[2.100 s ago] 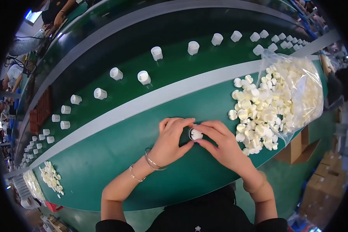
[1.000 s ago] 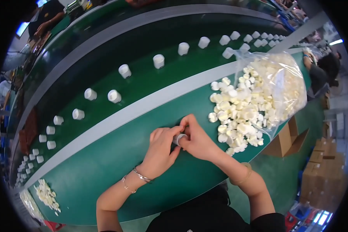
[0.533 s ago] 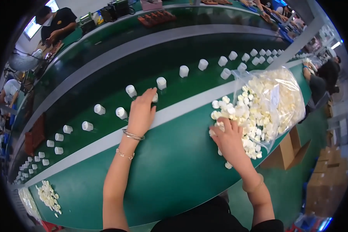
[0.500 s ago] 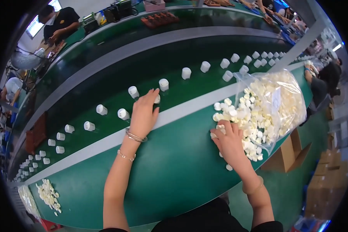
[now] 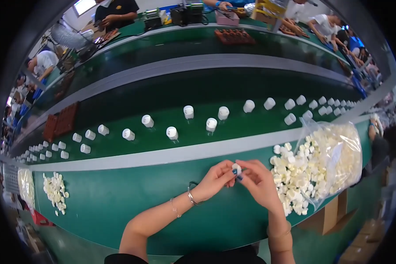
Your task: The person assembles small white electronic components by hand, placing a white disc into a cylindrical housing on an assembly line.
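My two hands meet over the green table in front of me. Between their fingertips is a small white round piece (image 5: 236,167), partly covered by the fingers. My left hand (image 5: 218,179) pinches it from the left, and my right hand (image 5: 260,182) grips it from the other side. Just right of my right hand lies a loose pile of small white and cream pieces (image 5: 292,176), spilling out of a clear plastic bag (image 5: 345,160). Beyond the table's pale rail, white cylinders with clear lower ends, such as this one (image 5: 172,133), stand along the green belt (image 5: 246,125).
A smaller pile of cream pieces (image 5: 55,191) lies at the table's left end beside another clear bag (image 5: 26,187). An open cardboard box (image 5: 334,213) stands below the right edge. Reddish-brown trays (image 5: 60,121) lie beyond the belt at left. Other people work across the line.
My left hand has come back from the cylinders on the belt, and my right hand has left the pile. Both now meet around one small white piece. The view has turned.
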Available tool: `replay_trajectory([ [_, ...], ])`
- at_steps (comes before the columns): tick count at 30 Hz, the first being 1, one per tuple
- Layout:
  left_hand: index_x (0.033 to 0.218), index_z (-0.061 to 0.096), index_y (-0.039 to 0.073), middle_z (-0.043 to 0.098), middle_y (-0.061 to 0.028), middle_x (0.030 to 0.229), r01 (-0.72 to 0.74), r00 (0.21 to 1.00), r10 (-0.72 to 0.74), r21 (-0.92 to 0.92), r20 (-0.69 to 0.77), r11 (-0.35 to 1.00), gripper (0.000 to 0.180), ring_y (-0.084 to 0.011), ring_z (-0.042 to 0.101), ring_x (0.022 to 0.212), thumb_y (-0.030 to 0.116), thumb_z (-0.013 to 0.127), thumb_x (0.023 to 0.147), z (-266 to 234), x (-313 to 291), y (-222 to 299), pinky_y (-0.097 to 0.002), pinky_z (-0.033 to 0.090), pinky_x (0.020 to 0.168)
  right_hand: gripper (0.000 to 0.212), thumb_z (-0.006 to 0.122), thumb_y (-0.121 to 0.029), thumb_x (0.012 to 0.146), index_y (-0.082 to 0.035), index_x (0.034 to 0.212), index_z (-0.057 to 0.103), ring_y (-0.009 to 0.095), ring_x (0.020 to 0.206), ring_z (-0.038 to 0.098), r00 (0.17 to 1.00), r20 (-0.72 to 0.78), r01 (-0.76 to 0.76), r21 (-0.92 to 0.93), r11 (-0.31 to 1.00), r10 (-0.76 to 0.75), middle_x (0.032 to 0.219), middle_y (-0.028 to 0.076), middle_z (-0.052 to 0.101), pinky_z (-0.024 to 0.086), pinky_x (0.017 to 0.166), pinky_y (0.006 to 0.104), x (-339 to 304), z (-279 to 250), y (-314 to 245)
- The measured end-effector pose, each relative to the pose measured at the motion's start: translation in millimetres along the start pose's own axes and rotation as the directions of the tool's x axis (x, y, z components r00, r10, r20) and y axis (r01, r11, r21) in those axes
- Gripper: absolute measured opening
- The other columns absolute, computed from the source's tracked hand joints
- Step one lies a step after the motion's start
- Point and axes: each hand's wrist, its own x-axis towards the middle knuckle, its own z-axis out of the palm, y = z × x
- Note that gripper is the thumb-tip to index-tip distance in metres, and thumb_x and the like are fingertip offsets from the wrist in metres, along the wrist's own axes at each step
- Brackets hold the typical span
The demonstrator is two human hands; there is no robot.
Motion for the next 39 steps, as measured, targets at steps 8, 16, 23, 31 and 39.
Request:
replay_trajectory([
  [8, 0.113, 0.053, 0.004, 0.039, 0.0045, 0.071, 0.296, 0.94, -0.168, -0.462, 0.298, 0.836, 0.02, -0.0053, 0.035, 0.06, 0.015, 0.046, 0.098, 0, 0, 5, -0.0215, 0.029, 0.055, 0.042, 0.067, 0.008, 0.077, -0.003, 0.117, 0.063, 0.012, 0.08, 0.057, 0.992, 0.099, 0.075, 0.029, 0.997, -0.077, 0.103, 0.007, 0.05, 0.053, 0.068, 0.0223, -2, -11, 20],
  [16, 0.119, 0.054, 0.003, 0.051, 0.0019, 0.085, 0.409, 0.901, -0.231, -0.535, 0.368, 0.739, 0.025, -0.0064, 0.044, 0.073, 0.015, 0.049, 0.097, -5, -6, -3, -0.0232, 0.037, 0.064, 0.04, 0.068, 0.004, 0.075, -0.002, 0.114, 0.064, 0.018, 0.087, 0.06, 0.973, 0.107, 0.219, -0.15, 0.964, -0.205, 0.114, 0.013, 0.06, 0.051, 0.075, 0.0282, -6, -5, 19],
  [23, 0.107, 0.058, 0.002, 0.054, 0.001, 0.088, 0.319, 0.946, -0.204, -0.608, 0.252, 0.727, 0.021, -0.0082, 0.04, 0.068, 0.016, 0.047, 0.098, -12, -7, -14, -0.0257, 0.038, 0.067, 0.043, 0.067, 0.002, 0.077, -0.004, 0.119, 0.061, 0.025, 0.095, 0.057, 0.911, 0.126, 0.413, -0.259, 0.873, -0.393, 0.113, 0.01, 0.06, 0.051, 0.08, 0.0326, -5, 2, 23],
  [31, 0.107, 0.055, 0.004, 0.051, 0.0001, 0.079, 0.102, 0.99, -0.115, 0.146, 0.081, 0.984, 0.016, -0.0092, 0.045, 0.061, 0.015, 0.052, 0.096, -2, 30, 19, -0.0252, 0.037, 0.055, 0.039, 0.069, -0.005, 0.075, 0.0, 0.112, 0.06, 0.028, 0.09, 0.058, 0.76, -0.26, 0.504, -0.343, 0.793, -0.595, 0.106, 0.014, 0.06, 0.049, 0.078, 0.0342, -8, -8, 41],
  [39, 0.109, 0.054, 0.0, 0.052, -0.0148, 0.098, -0.437, 0.677, 0.712, 0.88, 0.186, 0.185, 0.041, -0.0314, 0.053, 0.092, 0.014, 0.072, 0.076, 55, 213, 0, -0.0394, 0.044, 0.082, 0.035, 0.068, -0.012, 0.072, -0.002, 0.104, 0.058, 0.025, 0.078, 0.056, 0.523, -0.357, 0.605, -0.485, 0.632, -0.774, 0.093, 0.013, 0.057, 0.047, 0.069, 0.032, -15, -7, 43],
])
